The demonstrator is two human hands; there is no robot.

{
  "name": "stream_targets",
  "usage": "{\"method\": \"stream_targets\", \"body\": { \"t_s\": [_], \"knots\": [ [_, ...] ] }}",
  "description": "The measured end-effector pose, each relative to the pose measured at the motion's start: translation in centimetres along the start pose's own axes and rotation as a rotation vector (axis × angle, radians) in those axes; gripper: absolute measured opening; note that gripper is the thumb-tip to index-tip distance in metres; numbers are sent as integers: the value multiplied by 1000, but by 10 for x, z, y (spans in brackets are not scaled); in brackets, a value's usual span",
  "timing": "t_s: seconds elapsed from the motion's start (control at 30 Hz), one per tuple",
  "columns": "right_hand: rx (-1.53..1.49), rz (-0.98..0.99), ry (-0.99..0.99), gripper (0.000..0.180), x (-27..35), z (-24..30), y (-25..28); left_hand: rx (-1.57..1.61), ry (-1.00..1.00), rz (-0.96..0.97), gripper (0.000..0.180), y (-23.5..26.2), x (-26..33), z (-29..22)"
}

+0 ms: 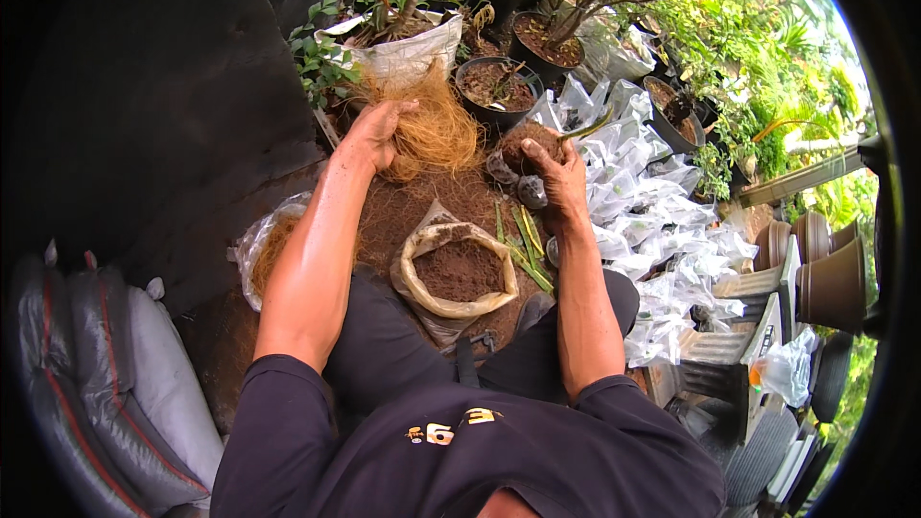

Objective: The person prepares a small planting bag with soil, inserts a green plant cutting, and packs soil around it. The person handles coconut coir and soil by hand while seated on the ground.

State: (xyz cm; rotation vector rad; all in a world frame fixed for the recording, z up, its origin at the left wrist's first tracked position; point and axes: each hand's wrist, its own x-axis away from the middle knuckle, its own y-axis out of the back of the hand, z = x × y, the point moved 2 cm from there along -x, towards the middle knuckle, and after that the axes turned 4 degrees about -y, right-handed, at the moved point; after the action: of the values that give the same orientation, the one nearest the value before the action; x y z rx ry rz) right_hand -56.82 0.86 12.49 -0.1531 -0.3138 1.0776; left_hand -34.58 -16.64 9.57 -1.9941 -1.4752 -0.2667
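Note:
Loose golden-brown coconut fibre [436,129] is bunched at my left hand [374,134], whose fingers are curled into it. In my right hand [564,180] is a dark brown soil clump [526,144], with a long green leaf sticking out at its upper right. Two or so small dark round bundles [531,194] sit just below that clump; whether they touch my hand I cannot tell. Between my knees stands an open plastic sack [411,254] of brown soil, its rim rolled down. Cut green leaf strips [532,242] lie on its right.
White plastic-bagged seedlings [638,221] crowd the right side. Potted plants [494,86] and a white planting sack [413,53] line the far side. Another bag of fibre [261,245] is by my left forearm. Full grey sacks [134,374] lie at left, brown pots [833,283] at right.

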Motion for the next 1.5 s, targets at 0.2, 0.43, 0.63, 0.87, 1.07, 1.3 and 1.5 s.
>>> {"method": "stream_targets", "body": {
  "t_s": [0.2,0.43,0.63,0.87,1.07,1.3,1.5],
  "knots": [
    [314,161,200,55,-10,53,-48,62,-82,290,11,-41,14,15],
    [364,98,277,61,-25,20,-49,257,-68,354,24,-56,30,12],
    [661,-138,409,71,-24,25,-46,25,-39,305,35,-78,48,18],
    [771,-170,386,78,-11,39,-50,36,-6,365,35,-82,53,19],
    [797,-46,566,58,-2,69,-39,266,-40,445,43,-78,53,12],
    [793,100,75,52,-22,76,26,346,-78,514,53,-79,68,-11],
    [242,565,330,78,-22,32,-21,31,53,526,64,-74,57,6]
  ]
}}
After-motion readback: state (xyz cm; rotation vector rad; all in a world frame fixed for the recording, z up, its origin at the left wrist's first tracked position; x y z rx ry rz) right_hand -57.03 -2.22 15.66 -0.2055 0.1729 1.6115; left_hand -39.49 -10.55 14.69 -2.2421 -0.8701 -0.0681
